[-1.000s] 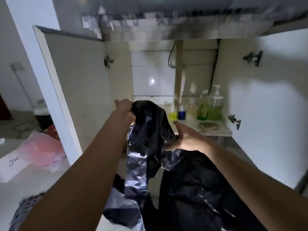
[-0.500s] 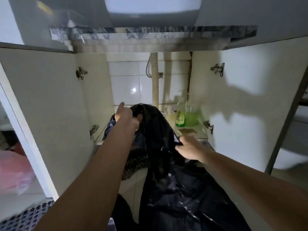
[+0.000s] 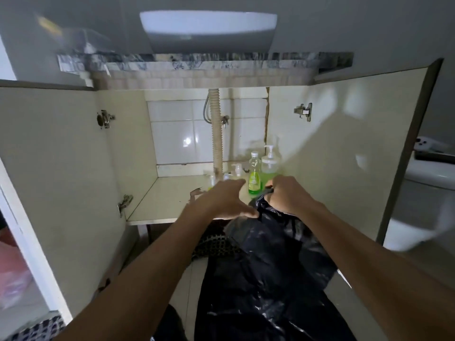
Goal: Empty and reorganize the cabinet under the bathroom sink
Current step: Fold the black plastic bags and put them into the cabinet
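The under-sink cabinet stands open, its pale shelf (image 3: 162, 198) bare on the left. At the back right of the shelf stand a green-liquid bottle (image 3: 254, 177), a clear pump bottle (image 3: 269, 161) with green liquid and a small pump bottle (image 3: 237, 169). A large black plastic bag (image 3: 268, 271) hangs in front of the shelf edge. My right hand (image 3: 286, 195) grips the bag's top edge. My left hand (image 3: 225, 201) reaches over the shelf with fingers straight, its thumb touching the bag.
Both cabinet doors (image 3: 54, 183) (image 3: 344, 153) are swung wide open. A corrugated drain pipe (image 3: 217, 134) runs down the cabinet's middle. The white basin (image 3: 209, 28) sits above. A toilet (image 3: 428, 183) is at the right, a pink bag (image 3: 12, 271) at the left, a patterned mat (image 3: 216, 244) below.
My left hand has let go of the bag's top and moved right with fingers straightened. The bag has dropped lower, uncovering the shelf. My right hand now grips the bag's top edge.
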